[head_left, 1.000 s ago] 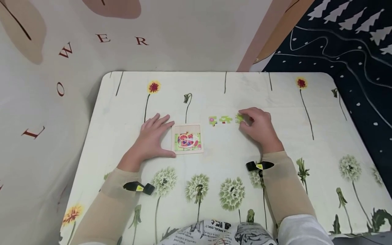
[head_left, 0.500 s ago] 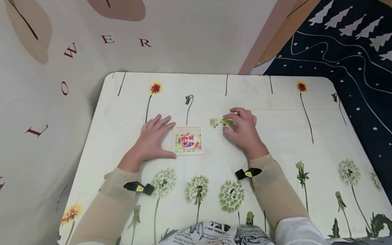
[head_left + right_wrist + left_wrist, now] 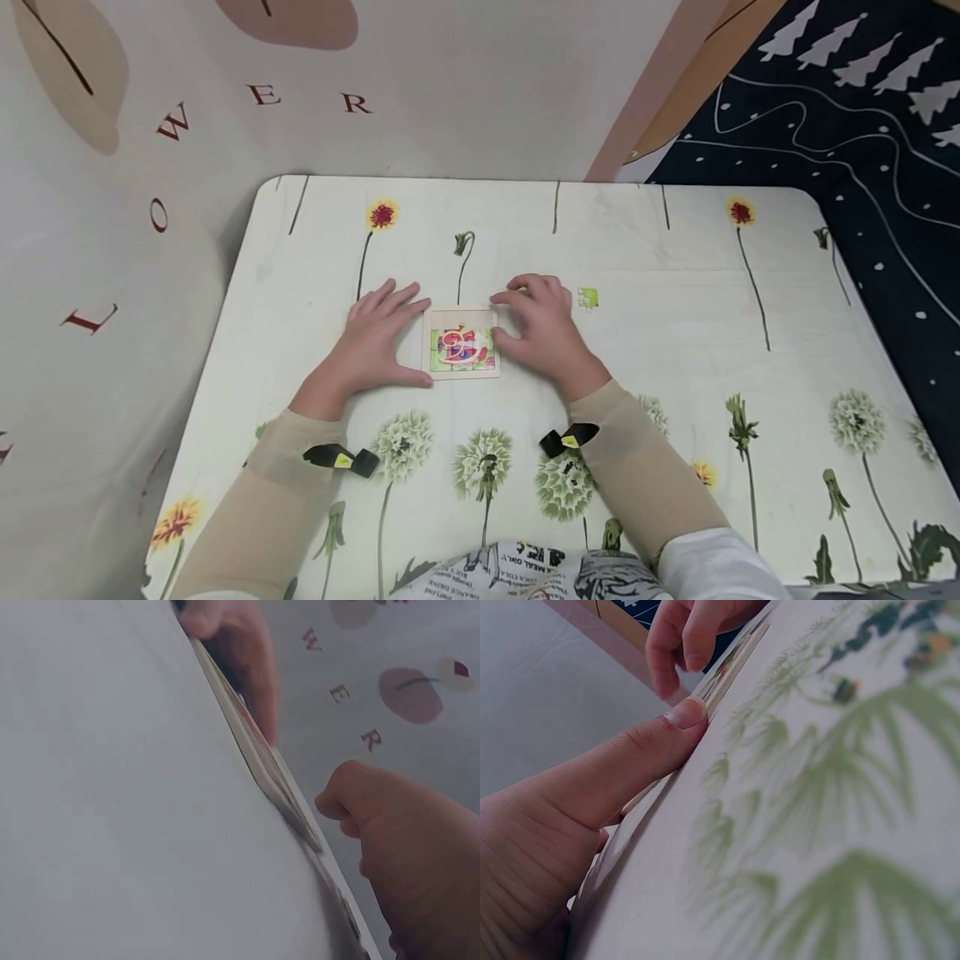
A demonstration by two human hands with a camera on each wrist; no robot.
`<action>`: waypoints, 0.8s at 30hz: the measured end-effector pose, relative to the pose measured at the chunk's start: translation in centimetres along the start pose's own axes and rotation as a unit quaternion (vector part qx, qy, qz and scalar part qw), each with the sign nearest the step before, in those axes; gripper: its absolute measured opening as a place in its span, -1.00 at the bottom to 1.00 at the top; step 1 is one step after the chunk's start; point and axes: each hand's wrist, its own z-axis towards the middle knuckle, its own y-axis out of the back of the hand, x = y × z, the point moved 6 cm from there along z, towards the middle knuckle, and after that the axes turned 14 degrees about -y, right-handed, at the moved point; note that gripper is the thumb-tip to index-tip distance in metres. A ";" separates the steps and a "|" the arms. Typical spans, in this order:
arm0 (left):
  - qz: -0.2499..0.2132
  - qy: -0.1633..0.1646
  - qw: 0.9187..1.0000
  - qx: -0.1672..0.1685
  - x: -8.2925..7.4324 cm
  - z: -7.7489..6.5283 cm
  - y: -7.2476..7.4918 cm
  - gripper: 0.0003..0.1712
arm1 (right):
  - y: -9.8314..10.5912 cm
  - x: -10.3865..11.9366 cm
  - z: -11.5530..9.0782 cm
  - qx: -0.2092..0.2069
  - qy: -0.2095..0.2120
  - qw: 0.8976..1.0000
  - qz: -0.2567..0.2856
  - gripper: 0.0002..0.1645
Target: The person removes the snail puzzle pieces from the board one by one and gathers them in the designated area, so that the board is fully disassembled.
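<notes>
A small square wooden jigsaw puzzle point(image 3: 463, 344) lies on the table, its picture red, purple and green, with a strip of bare wood along the top. Spread along its left side is my left hand point(image 3: 378, 342), the index fingertip and thumb point(image 3: 686, 716) at its corners. My right hand point(image 3: 536, 329) hovers at the puzzle's right side, index finger and thumb apart, nothing visible between them. In the right wrist view its thumb point(image 3: 349, 791) stands over the tabletop. One light green puzzle piece point(image 3: 588, 298) lies right of that hand, which hides the spot where two other pieces lay.
The table point(image 3: 660, 292) has a white cloth printed with flowers and dandelions. A pale wall with letters point(image 3: 262, 94) rises behind it, and a dark panel with white trees point(image 3: 825, 125) stands at the right.
My right hand has moved left from the rightmost puzzle piece, across the other pieces, to the puzzle's right edge. The rightmost piece is now uncovered. My left hand stays at the puzzle.
</notes>
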 end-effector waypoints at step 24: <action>0.005 -0.009 1.000 -0.003 -0.1 -0.2 0.2 0.46 | -4.0 5.7 -0.6 0.061 0.056 0.996 -0.029 -0.43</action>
